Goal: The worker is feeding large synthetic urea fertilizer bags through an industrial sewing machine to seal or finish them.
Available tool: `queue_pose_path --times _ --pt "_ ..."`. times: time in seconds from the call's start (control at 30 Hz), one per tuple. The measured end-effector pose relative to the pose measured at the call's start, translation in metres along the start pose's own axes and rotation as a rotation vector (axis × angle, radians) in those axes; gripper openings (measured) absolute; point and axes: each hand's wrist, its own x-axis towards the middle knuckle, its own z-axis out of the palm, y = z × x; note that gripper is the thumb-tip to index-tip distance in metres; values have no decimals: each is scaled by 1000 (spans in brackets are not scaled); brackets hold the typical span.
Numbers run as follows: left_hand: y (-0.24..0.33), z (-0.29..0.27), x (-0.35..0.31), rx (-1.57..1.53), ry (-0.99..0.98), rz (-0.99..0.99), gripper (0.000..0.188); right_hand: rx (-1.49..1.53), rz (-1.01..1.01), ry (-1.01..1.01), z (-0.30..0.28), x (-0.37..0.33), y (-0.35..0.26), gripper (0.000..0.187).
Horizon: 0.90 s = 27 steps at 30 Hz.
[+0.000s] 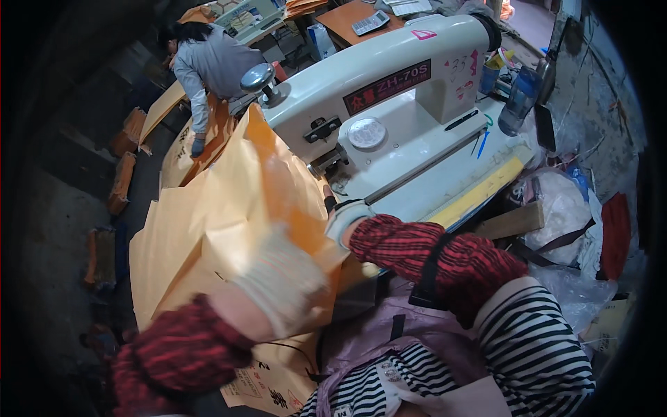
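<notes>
A large tan kraft paper bag (201,222), creased and partly opened out, stands in front of the white sewing machine (389,83). Its edge reaches the needle area under the machine's head. My right hand (345,219), in a pale glove with dark finger ends, grips the bag's right edge close to the presser foot; some of its fingers are hidden behind the paper. Over the bag's lower part is my left hand (281,281), also in a pale glove. Motion smears it, so its fingers cannot be made out. Another printed kraft bag (271,375) lies below, near my lap.
Another person (215,62) in grey bends over kraft paper at the upper left. Tied brown bundles (121,182) stand on the floor. A pen (461,119), a blue tool (483,144) and a plastic bottle (520,101) are on the machine table. Plastic wrap (559,215) heaps at the right.
</notes>
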Motion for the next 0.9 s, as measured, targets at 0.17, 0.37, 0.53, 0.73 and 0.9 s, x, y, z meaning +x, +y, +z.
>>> queue_pose_path --times 0.17,0.37,0.53,0.73,0.9 --pt "71 93 79 -330 -132 210 10 220 -429 -22 -13 -25 21 55" --pt "73 58 72 -366 -284 305 17 -203 -456 -3 61 -56 31 58" --pt "-9 -16 54 -59 -467 12 22 289 -91 -93 8 -32 25 68" --pt "83 89 71 -442 -65 360 17 186 -207 -73 9 -36 26 76" --pt "60 24 46 -331 -271 286 18 296 -131 -150 36 -63 28 80"
